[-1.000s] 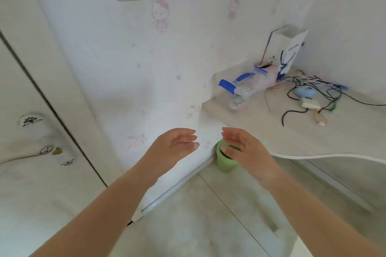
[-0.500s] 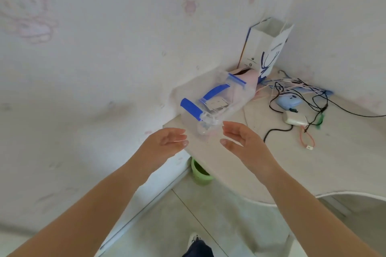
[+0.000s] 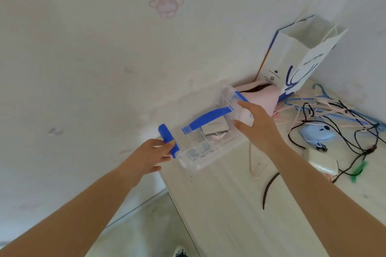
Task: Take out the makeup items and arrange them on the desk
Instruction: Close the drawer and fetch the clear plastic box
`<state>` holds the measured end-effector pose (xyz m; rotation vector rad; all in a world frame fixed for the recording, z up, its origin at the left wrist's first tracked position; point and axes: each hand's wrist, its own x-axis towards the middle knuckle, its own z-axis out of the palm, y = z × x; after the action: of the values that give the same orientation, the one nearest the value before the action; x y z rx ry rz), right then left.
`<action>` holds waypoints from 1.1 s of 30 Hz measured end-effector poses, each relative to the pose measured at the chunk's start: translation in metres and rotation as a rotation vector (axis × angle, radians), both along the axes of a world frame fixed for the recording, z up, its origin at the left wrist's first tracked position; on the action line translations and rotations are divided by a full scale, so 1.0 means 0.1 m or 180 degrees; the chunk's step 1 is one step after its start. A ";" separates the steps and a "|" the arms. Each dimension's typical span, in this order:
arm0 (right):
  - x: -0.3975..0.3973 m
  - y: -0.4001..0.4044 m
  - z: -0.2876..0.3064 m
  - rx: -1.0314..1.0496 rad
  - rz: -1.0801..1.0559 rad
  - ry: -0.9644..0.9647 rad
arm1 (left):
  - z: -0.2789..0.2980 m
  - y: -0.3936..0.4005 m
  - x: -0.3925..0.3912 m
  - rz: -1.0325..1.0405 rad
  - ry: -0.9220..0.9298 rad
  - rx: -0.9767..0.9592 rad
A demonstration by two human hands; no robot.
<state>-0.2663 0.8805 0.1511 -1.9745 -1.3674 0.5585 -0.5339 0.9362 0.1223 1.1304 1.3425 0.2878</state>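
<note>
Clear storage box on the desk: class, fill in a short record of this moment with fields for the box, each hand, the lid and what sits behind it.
Box: clear storage box with blue handle and clips, on the desk by the wall
Left hand: left hand grips the near blue clip
Right hand: right hand holds the box's far end
Lid: on
Contents: small items, too blurred to name
Behind: pink pouch, white paper bag
Right of box: tangled cables
</note>
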 end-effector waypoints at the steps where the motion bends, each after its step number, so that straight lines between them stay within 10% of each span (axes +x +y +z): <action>1: 0.09 0.08 0.00 -0.0019 0.0014 -0.0044 | -0.02 0.02 0.03 0.0009 0.0026 -0.0016; 15: 0.69 0.56 -0.34 -0.1093 0.0087 -0.0391 | -0.11 0.06 0.23 0.0299 0.0127 0.0060; 33: 0.23 -0.34 -0.38 -0.0817 -0.0723 0.0395 | 0.01 -0.06 -0.11 0.0183 0.0418 0.0780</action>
<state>-0.2438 0.8463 0.1132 -2.2218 -1.0197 0.7649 -0.5454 0.9297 0.1235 1.3344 1.4866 0.4355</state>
